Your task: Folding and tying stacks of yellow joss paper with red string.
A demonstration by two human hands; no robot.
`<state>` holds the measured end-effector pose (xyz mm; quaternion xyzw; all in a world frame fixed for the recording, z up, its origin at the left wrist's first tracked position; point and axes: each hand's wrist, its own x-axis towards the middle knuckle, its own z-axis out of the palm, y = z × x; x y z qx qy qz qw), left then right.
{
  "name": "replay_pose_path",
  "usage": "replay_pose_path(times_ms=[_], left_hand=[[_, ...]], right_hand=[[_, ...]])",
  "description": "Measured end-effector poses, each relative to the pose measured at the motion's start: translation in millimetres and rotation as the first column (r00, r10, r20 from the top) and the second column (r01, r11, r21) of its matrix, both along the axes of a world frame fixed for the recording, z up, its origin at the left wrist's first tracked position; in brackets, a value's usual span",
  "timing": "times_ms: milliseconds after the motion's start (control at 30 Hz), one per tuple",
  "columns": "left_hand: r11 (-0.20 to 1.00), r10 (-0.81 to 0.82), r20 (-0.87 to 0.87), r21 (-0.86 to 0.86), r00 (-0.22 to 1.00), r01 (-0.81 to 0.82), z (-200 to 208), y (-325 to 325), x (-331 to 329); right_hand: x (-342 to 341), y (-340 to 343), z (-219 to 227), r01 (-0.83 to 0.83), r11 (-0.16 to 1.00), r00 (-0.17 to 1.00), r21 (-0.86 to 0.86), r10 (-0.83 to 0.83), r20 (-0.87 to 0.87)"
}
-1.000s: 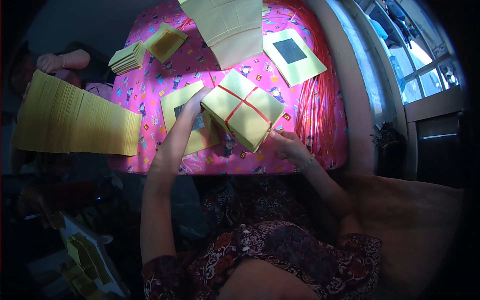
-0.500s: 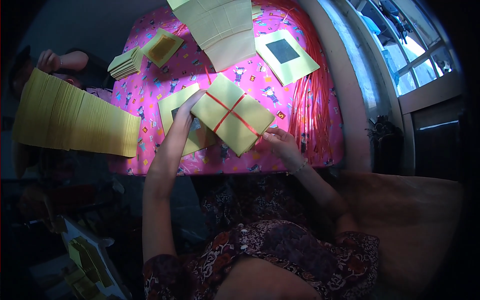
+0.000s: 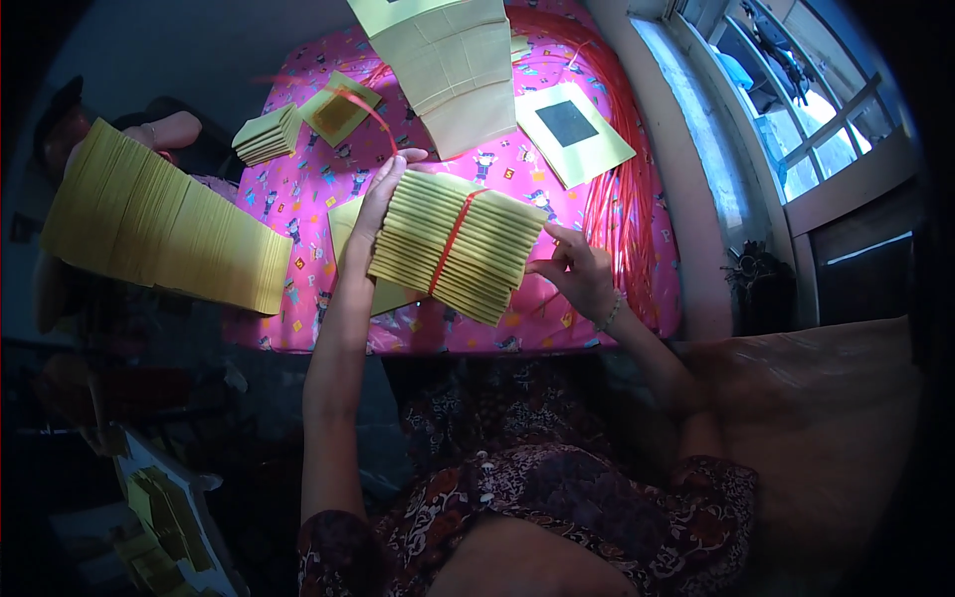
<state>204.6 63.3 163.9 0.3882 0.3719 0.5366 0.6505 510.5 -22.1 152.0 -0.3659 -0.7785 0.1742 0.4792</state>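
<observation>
A thick bundle of yellow paper packets (image 3: 473, 224) is tilted so its layered edges face me, a red plastic ribbon (image 3: 453, 242) tied round it. My left hand (image 3: 381, 199) is closed on the bundle's left side, thumb at the top corner. From beside that thumb a loose ribbon end (image 3: 376, 116) trails up and left, blurred. At the bundle's right edge is my right hand (image 3: 585, 274), thumb and forefinger apart, their tips at or just touching the paper. Beneath the bundle lies another yellow packet (image 3: 346, 221), mostly hidden.
A pink patterned cloth (image 3: 298, 323) covers the table. Tall yellow stacks stand at the left (image 3: 159, 224) and far middle (image 3: 458, 70). A dark-squared packet (image 3: 572, 139) lies by long red ribbon strands (image 3: 622, 239). Small packets (image 3: 267, 137) sit far left, near another person's arm (image 3: 164, 131).
The bundle has been turned from its flat face with crossed ribbon to its layered edge. My right hand has shifted slightly right and its fingers have parted. The loose ribbon end has swung left.
</observation>
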Motion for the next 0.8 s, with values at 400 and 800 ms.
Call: replay_pose_path(times_ms=[400, 800], left_hand=[[0.948, -0.060, -0.611, 0.213, 0.789, 0.237, 13, -11, 12], [0.807, 0.303, -0.947, 0.315, 0.107, 0.500, 42, -12, 62]], right_hand=[[34, 52, -6, -0.144, 0.927, 0.914, 0.347, -0.010, 0.406], [54, 67, 83, 0.186, 0.971, 0.562, -0.153, 0.022, 0.827]])
